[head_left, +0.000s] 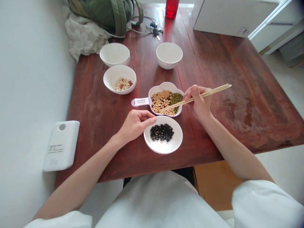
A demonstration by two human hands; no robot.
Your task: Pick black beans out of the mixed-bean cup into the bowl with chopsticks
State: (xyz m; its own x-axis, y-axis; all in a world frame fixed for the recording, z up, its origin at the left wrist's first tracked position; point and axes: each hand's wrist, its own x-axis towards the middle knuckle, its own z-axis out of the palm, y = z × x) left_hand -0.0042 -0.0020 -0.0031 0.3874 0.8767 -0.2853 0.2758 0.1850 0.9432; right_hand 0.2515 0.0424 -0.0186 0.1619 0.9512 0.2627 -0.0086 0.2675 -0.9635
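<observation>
My right hand (200, 103) grips a pair of wooden chopsticks (215, 91). Their tips reach down among yellow soybeans (163, 95) in a flower-shaped dish (140, 101) with a lilac edge and a labelled handle. Green mung beans (176, 97) fill its right side, and some black beans lie mixed with the soybeans. Closer to me stands a white bowl (163, 148) holding black beans (162, 132). The thumb and fingers of my left hand (135, 125) are closed at its upper left rim; some fingertips are hidden.
Behind the dish stand a white bowl of pale and reddish pieces (123, 84) and two more white bowls (114, 53) (169, 55). Farther back are keys (155, 31), a green bag (102, 14), a red container (171, 9) and a white box (230, 15). A wall borders the left.
</observation>
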